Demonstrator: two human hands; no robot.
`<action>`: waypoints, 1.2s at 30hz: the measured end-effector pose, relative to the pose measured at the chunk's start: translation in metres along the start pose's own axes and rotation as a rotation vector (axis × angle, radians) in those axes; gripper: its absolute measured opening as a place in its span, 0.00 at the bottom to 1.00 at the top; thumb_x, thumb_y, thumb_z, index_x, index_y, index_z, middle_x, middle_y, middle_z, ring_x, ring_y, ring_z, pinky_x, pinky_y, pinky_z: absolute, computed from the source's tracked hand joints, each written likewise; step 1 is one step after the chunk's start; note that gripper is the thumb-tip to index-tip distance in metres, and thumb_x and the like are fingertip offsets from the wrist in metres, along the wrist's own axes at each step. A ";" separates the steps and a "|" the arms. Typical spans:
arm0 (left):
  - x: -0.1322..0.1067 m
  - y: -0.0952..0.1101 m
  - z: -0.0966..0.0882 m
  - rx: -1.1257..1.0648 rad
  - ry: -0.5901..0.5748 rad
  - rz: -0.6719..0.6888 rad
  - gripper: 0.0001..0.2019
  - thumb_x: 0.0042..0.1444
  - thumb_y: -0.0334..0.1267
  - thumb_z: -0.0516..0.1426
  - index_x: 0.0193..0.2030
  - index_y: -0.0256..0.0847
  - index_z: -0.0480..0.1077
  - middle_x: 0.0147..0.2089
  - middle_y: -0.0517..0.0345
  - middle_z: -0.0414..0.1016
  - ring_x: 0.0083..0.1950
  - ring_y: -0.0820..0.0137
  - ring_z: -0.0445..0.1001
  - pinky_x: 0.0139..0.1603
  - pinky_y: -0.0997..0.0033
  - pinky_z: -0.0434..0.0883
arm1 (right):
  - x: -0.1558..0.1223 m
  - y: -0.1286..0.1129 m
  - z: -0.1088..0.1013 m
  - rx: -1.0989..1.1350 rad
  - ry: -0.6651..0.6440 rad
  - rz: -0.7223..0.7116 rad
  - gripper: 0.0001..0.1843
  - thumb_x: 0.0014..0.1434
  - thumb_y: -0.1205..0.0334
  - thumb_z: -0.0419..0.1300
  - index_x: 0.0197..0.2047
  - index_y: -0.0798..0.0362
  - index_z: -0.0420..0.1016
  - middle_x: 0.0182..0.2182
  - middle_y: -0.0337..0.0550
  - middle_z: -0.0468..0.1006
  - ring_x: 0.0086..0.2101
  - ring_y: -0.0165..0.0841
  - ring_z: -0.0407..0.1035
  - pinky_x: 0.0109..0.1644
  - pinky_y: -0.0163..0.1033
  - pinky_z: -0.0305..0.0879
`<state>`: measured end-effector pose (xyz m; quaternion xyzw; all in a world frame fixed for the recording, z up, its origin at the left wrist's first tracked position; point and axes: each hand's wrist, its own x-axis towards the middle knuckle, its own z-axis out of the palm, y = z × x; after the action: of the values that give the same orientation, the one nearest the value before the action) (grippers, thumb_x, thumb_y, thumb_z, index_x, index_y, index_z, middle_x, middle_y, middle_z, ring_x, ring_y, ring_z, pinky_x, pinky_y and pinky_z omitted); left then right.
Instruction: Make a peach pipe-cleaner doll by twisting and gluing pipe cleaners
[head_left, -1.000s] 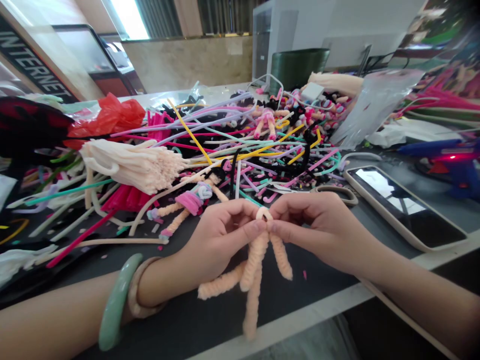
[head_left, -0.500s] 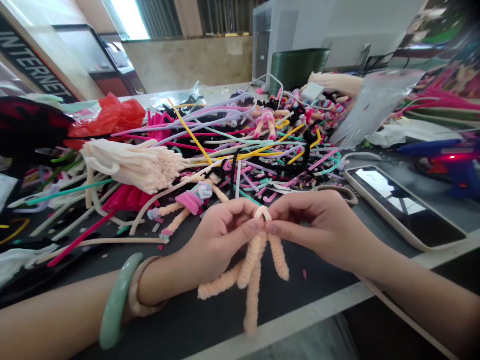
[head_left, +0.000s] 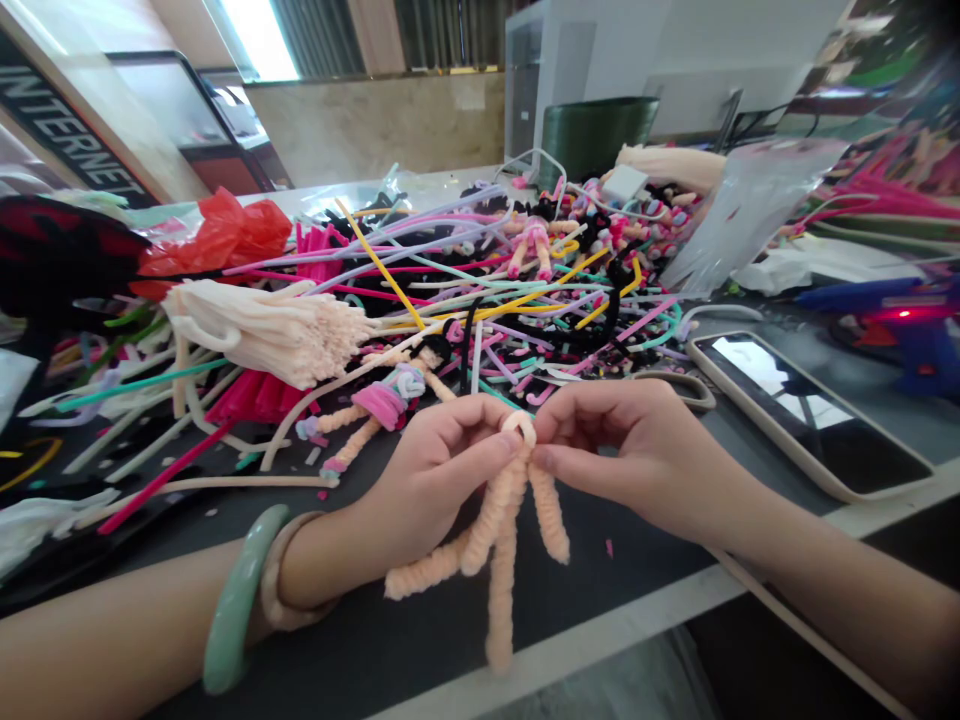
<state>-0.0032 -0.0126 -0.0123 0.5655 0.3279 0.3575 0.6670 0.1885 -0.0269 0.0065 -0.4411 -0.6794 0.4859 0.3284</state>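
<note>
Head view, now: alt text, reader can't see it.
Left hand pinching a peach pipe-cleaner figure near its top loop, right hand at its side, four coiled limbs splayed below. Multicolored pipe cleaners heap behind; phone and blue glue gun at right.

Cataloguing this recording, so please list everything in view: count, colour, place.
looped figure: one, peach, centre front
small dolls: several, peach and pink, mid-table
stem bundles: several, cream and pink, left and back
loose stems: many, mixed colours, heaped mid-table
plastic bags: at least two, red and clear, back
phone: one, dark, pale case, right
scissors: one pair, greyish, beside phone
glue gun: one, blue, far right
adapter-like block: one, white, back
chair: one, green, background
sign: one, black, upper left
table: one, dark grey, underneath
bangles: two, green and tan, lower left
left hand: one, pinching looped figure
right hand: one, touching looped figure
</note>
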 end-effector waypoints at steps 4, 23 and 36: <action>0.001 0.000 -0.001 -0.039 0.030 -0.017 0.08 0.57 0.39 0.59 0.33 0.36 0.70 0.27 0.62 0.65 0.27 0.77 0.61 0.27 0.79 0.61 | 0.002 0.002 0.000 0.023 -0.049 -0.006 0.02 0.59 0.66 0.59 0.34 0.54 0.70 0.25 0.34 0.67 0.26 0.25 0.59 0.27 0.32 0.56; 0.003 0.006 0.000 -0.264 0.018 -0.126 0.08 0.52 0.38 0.60 0.30 0.35 0.70 0.23 0.62 0.66 0.23 0.77 0.64 0.22 0.81 0.62 | 0.004 0.003 -0.002 0.174 -0.082 0.065 0.07 0.56 0.60 0.65 0.35 0.54 0.75 0.28 0.37 0.72 0.27 0.26 0.63 0.29 0.32 0.61; 0.001 0.003 -0.001 -0.256 -0.013 -0.123 0.08 0.55 0.38 0.60 0.32 0.35 0.70 0.25 0.61 0.67 0.25 0.78 0.65 0.24 0.82 0.63 | 0.006 0.001 -0.003 0.251 -0.115 0.115 0.06 0.53 0.62 0.66 0.34 0.55 0.76 0.26 0.36 0.73 0.26 0.25 0.63 0.29 0.29 0.64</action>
<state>-0.0038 -0.0106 -0.0096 0.4567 0.3092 0.3513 0.7565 0.1891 -0.0205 0.0063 -0.4062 -0.6044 0.6096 0.3131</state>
